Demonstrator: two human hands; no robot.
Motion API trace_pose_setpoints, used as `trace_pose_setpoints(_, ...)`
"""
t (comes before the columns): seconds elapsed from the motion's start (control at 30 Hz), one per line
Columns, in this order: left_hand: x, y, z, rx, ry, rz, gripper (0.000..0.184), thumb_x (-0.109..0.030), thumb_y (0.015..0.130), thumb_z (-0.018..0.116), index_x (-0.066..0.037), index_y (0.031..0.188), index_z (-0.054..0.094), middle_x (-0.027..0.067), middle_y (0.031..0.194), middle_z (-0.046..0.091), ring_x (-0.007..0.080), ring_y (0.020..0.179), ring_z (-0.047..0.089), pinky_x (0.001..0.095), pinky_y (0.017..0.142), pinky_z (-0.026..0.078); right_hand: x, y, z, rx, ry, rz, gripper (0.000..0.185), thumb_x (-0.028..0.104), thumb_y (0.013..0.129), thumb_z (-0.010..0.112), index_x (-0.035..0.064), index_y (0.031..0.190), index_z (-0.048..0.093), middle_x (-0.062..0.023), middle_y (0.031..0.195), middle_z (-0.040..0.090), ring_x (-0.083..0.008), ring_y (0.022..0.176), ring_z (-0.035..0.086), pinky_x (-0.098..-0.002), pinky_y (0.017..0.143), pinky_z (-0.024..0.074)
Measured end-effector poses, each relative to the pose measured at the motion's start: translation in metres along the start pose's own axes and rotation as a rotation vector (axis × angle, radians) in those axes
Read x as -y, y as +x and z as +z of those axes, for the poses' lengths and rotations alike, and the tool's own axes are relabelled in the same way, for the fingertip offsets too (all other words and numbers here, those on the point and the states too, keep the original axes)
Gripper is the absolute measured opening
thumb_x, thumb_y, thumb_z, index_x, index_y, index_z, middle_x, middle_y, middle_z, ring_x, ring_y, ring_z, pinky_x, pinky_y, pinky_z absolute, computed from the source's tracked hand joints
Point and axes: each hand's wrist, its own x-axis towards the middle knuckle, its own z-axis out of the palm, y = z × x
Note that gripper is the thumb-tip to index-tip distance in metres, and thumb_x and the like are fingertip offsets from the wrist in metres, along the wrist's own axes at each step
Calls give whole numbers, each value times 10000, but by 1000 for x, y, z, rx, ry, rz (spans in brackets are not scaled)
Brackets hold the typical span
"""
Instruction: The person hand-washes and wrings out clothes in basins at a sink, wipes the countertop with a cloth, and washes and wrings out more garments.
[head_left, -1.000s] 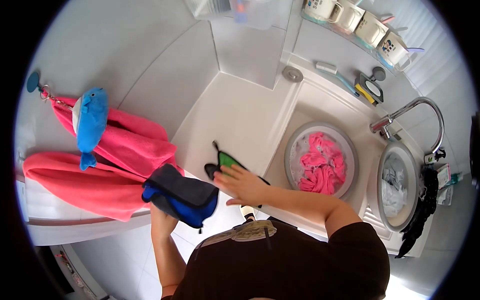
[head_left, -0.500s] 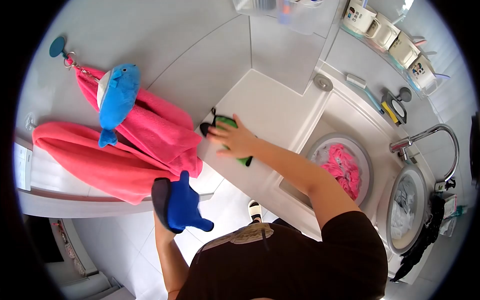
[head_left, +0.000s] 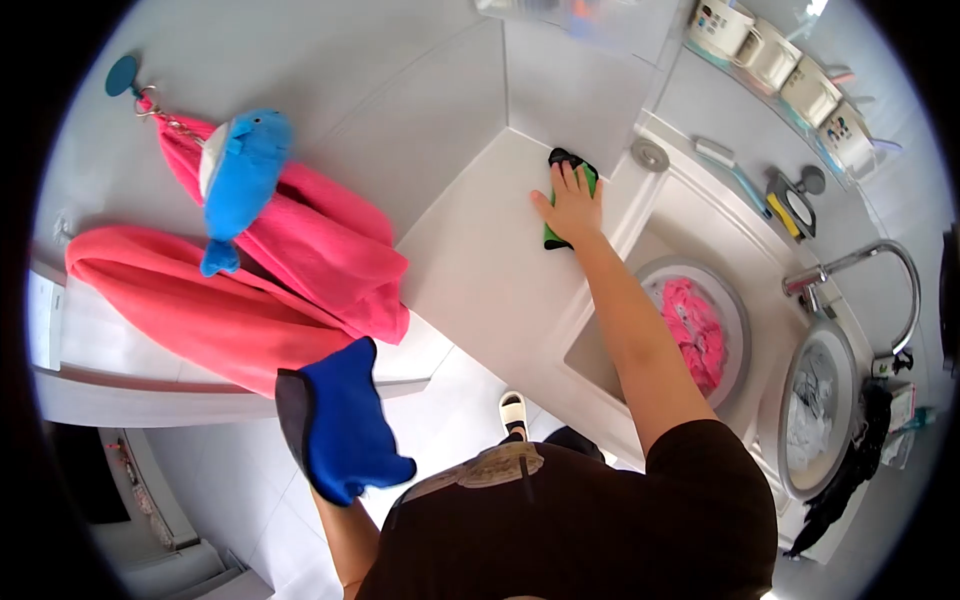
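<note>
Right hand (head_left: 574,208) spread flat on green cloth (head_left: 553,237).
The green cloth lies by the desk's (head_left: 475,245) far edge; a blue cloth (head_left: 347,425) hides the left hand (head_left: 331,500), whose opening I cannot tell.

Left grip hidden behind blue cloth (head_left: 350,425)

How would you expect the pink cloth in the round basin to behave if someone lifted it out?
The pink cloth would probably hang floppy, since it lies in loose folds. It looks wet among suds in the basin, so it may feel heavy for its size and rather slippery.
</note>
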Motion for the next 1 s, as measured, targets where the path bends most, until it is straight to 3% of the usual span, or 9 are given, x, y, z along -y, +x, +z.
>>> trace_pose_setpoints(0.2,-16,27,27,264,441,180,770,-192,407,790,-22,1137,615,112,858,628,207,709,561,316,661,455,-47,-46,-8,-181,81,95,695,554,906,421,95,1425,369,-96,1491,335,-325,1382,267,-559,1113,167)
trace_pose_setpoints(0.33,2,40,42,357,293,254,647,-111,492,804,8,1100,618,122,1031,660,270,958,625,325,863,464,-20,-95,-5,-275,125,139,786,544,896,469,-36,1409,334,-253,1480,272,-441,1360,245,-515,1123,182)
trace_pose_setpoints(0.37,22,39,54,292,-311,-117,635,-104,501,802,17,1096,616,124,1031,661,276,960,625,328,865,466,-6,-114,-9,-257,112,100,808,539,890,485,-66,1400,323,-285,1471,259,-455,1359,235,-509,1124,185)
trace_pose_setpoints(0.47,12,48,69,305,38,443,682,-155,493,785,22,1127,604,117,1012,661,263,976,618,314,876,458,37,-172,-34,-130,199,-29,856,517,870,530,-115,1393,285,-338,1460,221,-476,1363,205,-512,1125,186)
trace_pose_setpoints(0.6,-3,65,91,430,5,523,568,-234,380,719,-25,878,542,173,753,440,263,703,494,311,673,420,51,-231,-60,104,237,-362,793,479,869,551,-35,1419,301,-241,1503,220,-411,1386,209,-501,1138,161)
trace_pose_setpoints(0.7,-18,61,100,628,658,160,692,-236,406,738,2,1043,611,83,900,612,228,879,596,281,810,442,27,-256,-70,205,336,-648,710,402,875,577,10,1416,336,-182,1509,250,-371,1393,221,-495,1137,177)
trace_pose_setpoints(0.8,53,35,120,-48,-290,-79,468,-197,619,773,-29,1025,613,138,979,578,247,869,571,305,815,432,-13,-287,-74,180,480,-697,572,286,841,648,24,1318,474,-167,1413,401,-349,1285,396,-453,1043,360)
trace_pose_setpoints(0.83,55,29,118,-21,-367,96,439,-170,687,775,-32,1065,600,175,1062,553,307,967,540,370,888,408,-21,-299,-91,155,467,-562,498,267,828,659,20,1239,526,-166,1307,474,-346,1181,466,-437,956,418)
trace_pose_setpoints(1.0,67,23,125,-204,254,407,523,-191,672,764,15,1118,584,214,1179,529,394,1158,433,485,1018,286,-58,-359,-113,-88,459,-91,292,193,773,680,16,998,621,-144,951,591,-338,886,557,-414,724,459)
